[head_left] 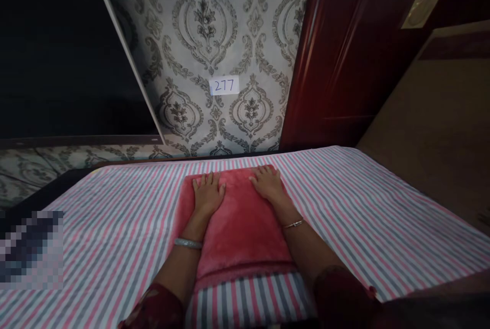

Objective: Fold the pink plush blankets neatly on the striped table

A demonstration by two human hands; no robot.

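Note:
A pinkish-red plush cloth point(247, 227), which looks folded into a flat rectangle, lies on a striped sheet point(126, 221). A darker band runs across its near edge. My left hand point(207, 193) rests flat on the cloth's far left part, with the fingers apart. On the far right corner lies my right hand point(267, 182), palm down and fingers spread. Neither hand grips anything. A bracelet circles each wrist. What is under the cloth is hidden.
Behind the striped surface stands a patterned wall with a paper label point(224, 85) reading 277. A large dark screen point(69, 63) fills the left. At the right is a dark red door point(344, 53). A blurred patch point(30, 250) covers something at the left edge.

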